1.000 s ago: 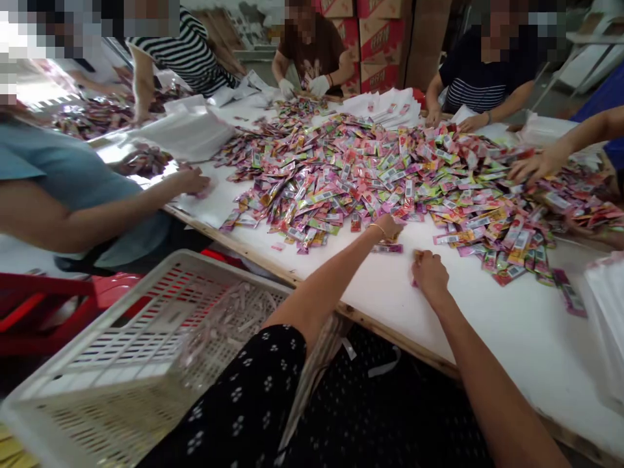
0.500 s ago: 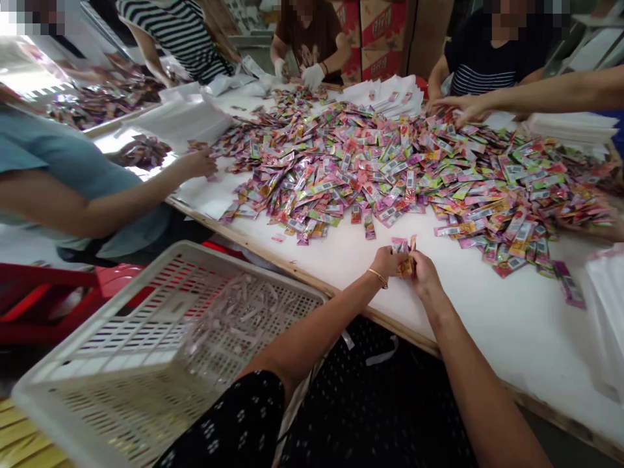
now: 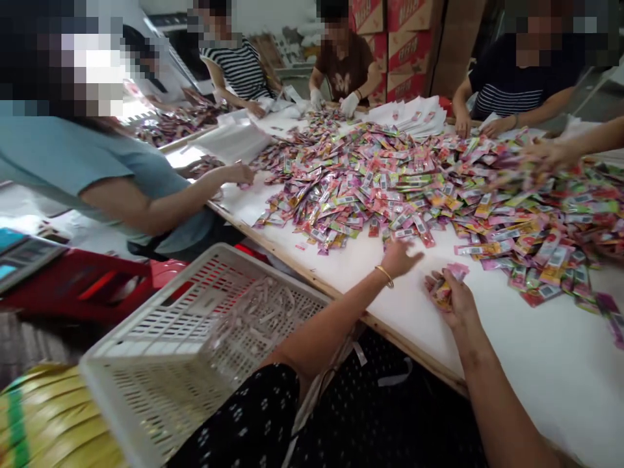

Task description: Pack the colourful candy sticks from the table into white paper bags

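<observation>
Your right hand [image 3: 451,299] lies on the white bench [image 3: 526,351], grip closed around a small bunch of packets [image 3: 444,286], pink and yellow ends showing past your fingers. Your left hand [image 3: 400,257], a gold bangle [image 3: 385,275] at the wrist, is flat and open with fingers spread, holding nothing, at the near edge of the big pile of colourful sachets [image 3: 414,188] that covers the middle of the bench. A white plastic crate [image 3: 195,338] sits by your left elbow, below the bench edge. Other people's hands work the pile from the far and left sides.
</observation>
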The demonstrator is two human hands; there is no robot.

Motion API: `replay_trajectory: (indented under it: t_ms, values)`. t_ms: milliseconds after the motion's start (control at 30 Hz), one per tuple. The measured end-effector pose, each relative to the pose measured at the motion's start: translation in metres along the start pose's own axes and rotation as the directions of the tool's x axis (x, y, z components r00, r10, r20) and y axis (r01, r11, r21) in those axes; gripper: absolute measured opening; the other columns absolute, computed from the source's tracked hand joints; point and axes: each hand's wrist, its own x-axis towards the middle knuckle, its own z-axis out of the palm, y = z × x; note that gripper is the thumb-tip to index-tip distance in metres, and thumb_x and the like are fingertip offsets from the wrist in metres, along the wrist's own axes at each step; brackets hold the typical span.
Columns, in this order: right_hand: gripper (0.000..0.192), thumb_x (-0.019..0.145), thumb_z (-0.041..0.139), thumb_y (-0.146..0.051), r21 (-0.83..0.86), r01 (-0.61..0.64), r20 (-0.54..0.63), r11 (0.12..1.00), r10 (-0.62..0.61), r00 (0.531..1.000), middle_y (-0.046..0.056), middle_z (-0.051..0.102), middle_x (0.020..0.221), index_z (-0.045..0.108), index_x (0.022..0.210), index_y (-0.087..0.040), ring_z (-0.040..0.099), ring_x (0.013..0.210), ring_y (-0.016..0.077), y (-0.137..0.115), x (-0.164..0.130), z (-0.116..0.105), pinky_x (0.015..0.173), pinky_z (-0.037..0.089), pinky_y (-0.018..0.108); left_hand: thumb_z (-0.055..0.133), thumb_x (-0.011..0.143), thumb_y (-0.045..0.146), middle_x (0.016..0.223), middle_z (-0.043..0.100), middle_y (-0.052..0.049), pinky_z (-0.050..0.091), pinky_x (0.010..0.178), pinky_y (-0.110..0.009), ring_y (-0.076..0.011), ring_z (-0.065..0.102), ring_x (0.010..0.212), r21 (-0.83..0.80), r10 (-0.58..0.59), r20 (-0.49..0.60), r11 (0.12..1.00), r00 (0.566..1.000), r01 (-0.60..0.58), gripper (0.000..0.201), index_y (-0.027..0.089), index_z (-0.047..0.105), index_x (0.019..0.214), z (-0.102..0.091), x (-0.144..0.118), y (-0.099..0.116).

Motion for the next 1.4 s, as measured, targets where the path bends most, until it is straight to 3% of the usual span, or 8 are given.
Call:
replay_trajectory:
  t_ms: [100,167,300,533,800,1067,1200,1400]
  values:
    - [0.045,0.055,0.086,-0.035,-0.001,0.012,-0.030,1.000,-0.012,0.999,-0.006,0.061,0.065,0.053,0.081,-0.019,0.061,0.055,0.0100,0.000,-0.001,0.004,0.052,0.055,0.022,0.064,0.079,0.050,0.133,0.050,-0.025,0.036,0.102,-0.044,-0.0363,0.042,0.128,0.271,-0.218,-0.373,0.904,0.902,0.331,0.062,0.007,0.055,0.123,-0.030,0.041,-0.022]
    - [0.050,0.052,0.088,-0.039,-0.055,0.019,-0.013,0.998,-0.020,1.000,-0.007,0.060,0.066,0.053,0.081,-0.019,0.061,0.054,0.0105,0.001,-0.003,0.007,0.043,0.050,0.020,0.062,0.081,0.048,0.140,0.042,-0.025,0.035,0.104,-0.043,-0.0358,0.038,0.132,0.344,-0.248,-0.398,0.852,0.883,0.394,0.061,0.007,0.052,0.125,-0.039,0.060,-0.032]
    - [0.050,0.052,0.088,-0.041,-0.132,0.006,-0.034,0.991,-0.011,0.999,-0.004,0.063,0.067,0.056,0.082,-0.017,0.063,0.055,0.0117,0.001,-0.009,0.009,0.048,0.054,0.022,0.049,0.089,0.027,0.133,0.050,-0.020,0.041,0.096,-0.031,-0.0256,0.050,0.122,0.393,-0.235,-0.293,0.854,0.927,0.341,0.035,0.011,0.056,0.120,-0.036,0.056,-0.042]
    - [0.031,0.067,0.081,-0.032,-0.081,-0.061,0.029,0.995,0.064,0.998,0.005,0.071,0.088,0.062,0.086,-0.015,0.069,0.077,0.0170,0.008,-0.010,0.009,0.063,0.060,0.029,0.056,0.080,0.026,0.098,0.067,-0.011,0.044,0.074,-0.029,-0.0231,0.063,0.090,0.450,-0.140,-0.052,0.881,0.989,0.148,0.021,0.016,0.061,0.097,-0.008,-0.041,-0.043]
    - [0.035,0.067,0.079,-0.043,-0.043,-0.115,0.231,0.992,0.122,0.965,0.002,0.068,0.071,0.061,0.083,-0.018,0.067,0.065,0.0174,0.012,-0.011,0.002,0.049,0.052,0.024,0.057,0.077,0.029,0.051,0.043,0.006,0.033,0.052,-0.020,-0.0071,0.041,0.049,-0.341,0.010,0.208,0.938,0.978,0.063,0.022,0.016,0.049,0.061,0.029,-0.065,-0.013]
    - [0.050,0.047,0.090,-0.040,-0.080,-0.118,0.181,0.990,0.131,0.975,0.001,0.068,0.068,0.062,0.081,-0.016,0.064,0.057,0.0153,0.006,-0.030,-0.007,0.052,0.054,0.025,0.041,0.091,0.037,0.079,0.069,-0.010,0.041,0.064,-0.027,-0.0205,0.063,0.074,0.332,0.134,0.232,0.920,0.964,-0.208,0.036,0.014,0.067,0.079,0.030,-0.074,0.020]
    - [0.048,0.047,0.090,-0.030,-0.048,-0.077,0.065,0.996,0.080,0.995,0.000,0.069,0.069,0.061,0.082,-0.016,0.067,0.060,0.0176,-0.004,-0.028,-0.017,0.053,0.057,0.027,0.045,0.091,0.033,0.093,0.070,-0.010,0.044,0.072,-0.027,-0.0205,0.065,0.082,0.307,0.259,0.421,0.861,0.869,-0.405,0.031,0.014,0.068,0.094,0.020,-0.055,0.026]
    - [0.045,0.051,0.085,-0.021,0.078,-0.009,-0.094,0.997,0.016,0.995,0.000,0.070,0.078,0.061,0.089,-0.016,0.067,0.060,0.0160,-0.016,-0.018,-0.027,0.055,0.060,0.028,0.064,0.082,0.041,0.128,0.053,-0.021,0.039,0.099,-0.036,-0.0296,0.049,0.119,0.492,0.132,-0.170,0.870,0.977,-0.032,0.056,0.007,0.055,0.125,-0.021,0.055,0.006]
